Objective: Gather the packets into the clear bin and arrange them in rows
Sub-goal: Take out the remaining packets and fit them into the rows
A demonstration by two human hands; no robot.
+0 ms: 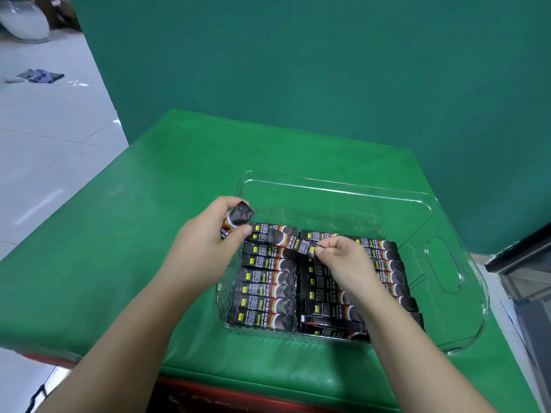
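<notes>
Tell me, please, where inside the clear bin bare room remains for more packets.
The clear bin has bare floor along its far wall, beyond both rows of packets. The near part is crowded up to the near wall. The left hand holds one packet; the right hand pinches another.

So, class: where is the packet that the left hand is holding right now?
In the head view, the held packet is gripped by the left hand, tilted over the clear bin's far-left corner, just above the left row of packets.
</notes>
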